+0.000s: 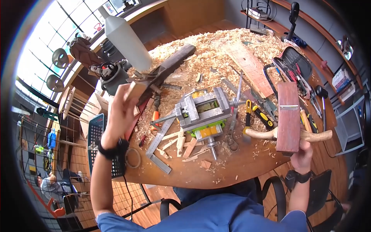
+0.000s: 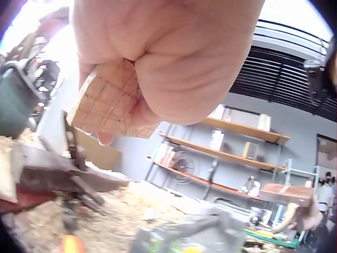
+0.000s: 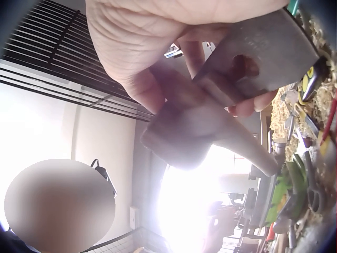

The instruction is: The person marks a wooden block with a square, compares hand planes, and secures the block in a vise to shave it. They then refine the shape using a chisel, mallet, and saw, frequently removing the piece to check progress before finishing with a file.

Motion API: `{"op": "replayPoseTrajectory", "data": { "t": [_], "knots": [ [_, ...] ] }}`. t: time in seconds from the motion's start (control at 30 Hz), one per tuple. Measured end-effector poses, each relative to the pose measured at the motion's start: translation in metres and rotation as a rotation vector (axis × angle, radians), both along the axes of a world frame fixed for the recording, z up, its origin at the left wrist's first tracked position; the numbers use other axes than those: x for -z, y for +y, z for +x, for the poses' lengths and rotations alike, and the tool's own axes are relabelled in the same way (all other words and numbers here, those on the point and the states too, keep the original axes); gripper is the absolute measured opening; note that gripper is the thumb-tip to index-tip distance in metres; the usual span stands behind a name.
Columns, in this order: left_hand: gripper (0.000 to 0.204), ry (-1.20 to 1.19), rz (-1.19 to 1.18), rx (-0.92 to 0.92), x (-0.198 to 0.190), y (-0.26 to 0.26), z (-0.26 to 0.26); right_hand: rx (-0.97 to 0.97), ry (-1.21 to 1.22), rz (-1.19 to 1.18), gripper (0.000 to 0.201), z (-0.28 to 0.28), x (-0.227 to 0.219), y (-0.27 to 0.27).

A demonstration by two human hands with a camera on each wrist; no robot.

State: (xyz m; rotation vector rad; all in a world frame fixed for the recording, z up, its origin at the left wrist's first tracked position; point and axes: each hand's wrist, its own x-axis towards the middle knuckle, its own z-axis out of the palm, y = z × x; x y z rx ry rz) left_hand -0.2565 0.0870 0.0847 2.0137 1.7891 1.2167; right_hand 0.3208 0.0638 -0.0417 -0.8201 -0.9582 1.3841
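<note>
Now the left hand [image 1: 120, 116] is pinching a block [image 1: 136, 92], likely light and stiff; the right hand [image 1: 302, 157] is curling round a plane [image 1: 288, 125], probably heavier, best gripped by its handle [image 1: 317, 135].

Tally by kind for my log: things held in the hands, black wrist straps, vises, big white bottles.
Wood block, in the left hand: 1
Plane, in the right hand: 1
Black wrist straps: 2
Vise: 1
Big white bottle: 1
Total: 6

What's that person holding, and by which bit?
Left grip: a wooden block, by its lined face and back. Right grip: a wooden plane, by the end nearer its crosswise handle.
</note>
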Motion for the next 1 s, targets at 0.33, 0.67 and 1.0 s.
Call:
{"op": "replayPoseTrajectory", "data": {
  "t": [0.33, 0.67, 1.0],
  "knots": [
    [0.07, 0.376, -0.053, 0.201, -0.004, -0.008, 0.123, -0.128, 0.151, -0.068, 0.074, -0.023, -0.007, 0.004],
    [0.08, 0.45, -0.289, 0.129, 0.004, 0.021, 0.121, -0.123, 0.131, -0.139, 0.082, -0.033, -0.003, 0.002],
    [0.075, 0.451, -0.255, 0.104, 0.008, 0.039, 0.094, -0.111, 0.163, -0.116, 0.081, -0.034, -0.003, 0.002]
  ]
}}
